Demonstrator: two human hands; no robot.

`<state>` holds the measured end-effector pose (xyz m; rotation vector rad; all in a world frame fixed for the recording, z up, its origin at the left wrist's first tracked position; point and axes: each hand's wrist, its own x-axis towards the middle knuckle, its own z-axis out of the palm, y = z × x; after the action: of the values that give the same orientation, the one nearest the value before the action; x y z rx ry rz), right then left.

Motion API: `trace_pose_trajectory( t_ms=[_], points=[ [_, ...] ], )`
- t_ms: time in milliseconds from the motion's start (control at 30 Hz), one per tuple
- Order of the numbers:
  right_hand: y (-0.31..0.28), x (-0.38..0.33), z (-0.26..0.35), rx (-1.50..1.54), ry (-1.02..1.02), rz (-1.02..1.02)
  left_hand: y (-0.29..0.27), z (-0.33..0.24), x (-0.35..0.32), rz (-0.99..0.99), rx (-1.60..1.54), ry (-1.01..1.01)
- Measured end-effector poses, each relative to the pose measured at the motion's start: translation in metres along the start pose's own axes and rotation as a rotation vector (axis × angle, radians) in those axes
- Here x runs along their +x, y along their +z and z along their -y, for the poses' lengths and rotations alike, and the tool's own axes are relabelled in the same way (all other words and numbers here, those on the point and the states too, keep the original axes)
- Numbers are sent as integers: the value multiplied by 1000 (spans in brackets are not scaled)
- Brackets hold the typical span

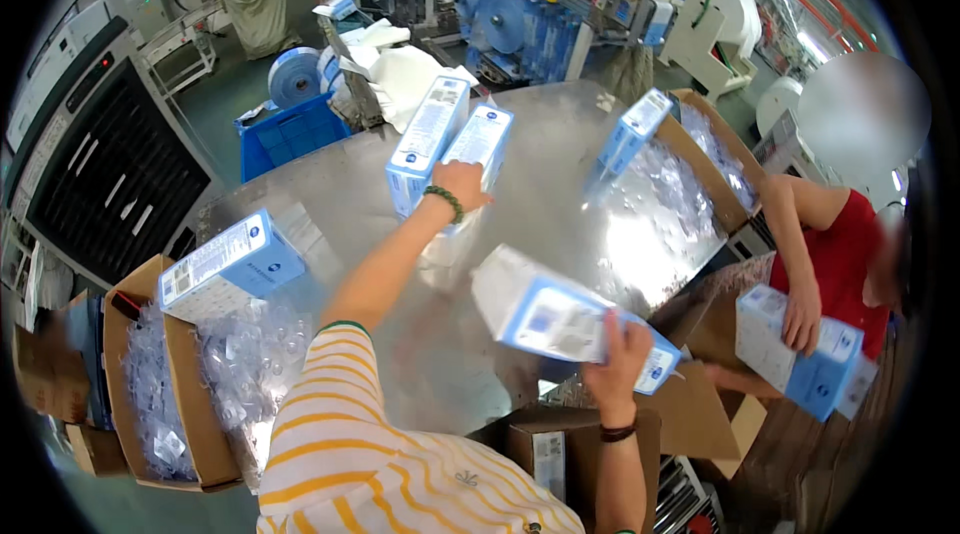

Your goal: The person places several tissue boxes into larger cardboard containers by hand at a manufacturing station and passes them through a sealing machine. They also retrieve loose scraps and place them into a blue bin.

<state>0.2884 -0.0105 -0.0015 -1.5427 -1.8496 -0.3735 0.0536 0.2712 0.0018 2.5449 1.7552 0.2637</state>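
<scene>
My left hand (461, 184), with a green beaded bracelet at its wrist, reaches across the metal table (400, 354) and grips the near end of a blue-and-white carton (483, 134). Another such carton (430, 124) stands close against its left side. In my right hand (617, 369) is a tilted blue-and-white carton (555, 319), held by its right part near the table's front edge. Its left end looks like an open flap, slightly blurred. Below this hand sits an open brown cardboard box (640, 439), its inside mostly hidden.
At left, a carton (225, 264) lies by a cardboard box (185, 384) of clear plastic pieces (250, 354). Clear pieces (660, 184) and a carton (637, 129) are at right. A co-worker in red (835, 254) holds another carton (800, 344). A blue crate (290, 139) stands beyond the table.
</scene>
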Motion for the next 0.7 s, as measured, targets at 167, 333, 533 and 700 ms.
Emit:
trace_pose_trajectory(
  t_ms=[167, 333, 533, 700],
  points=[
    [-82, -43, -14, 113, 514, -521, 20, -9, -7, -96, 98, -259],
    [-184, -121, -26, 871, 726, -1042, 23, -5, -1, 93, -10, -316],
    [-234, -235, 10, 656, 843, -1352, 6, -67, -66, -400, -371, 278],
    [-270, -295, 31, 427, 927, -1467, -38, -194, -150, 195, -1357, 526]
  ],
)
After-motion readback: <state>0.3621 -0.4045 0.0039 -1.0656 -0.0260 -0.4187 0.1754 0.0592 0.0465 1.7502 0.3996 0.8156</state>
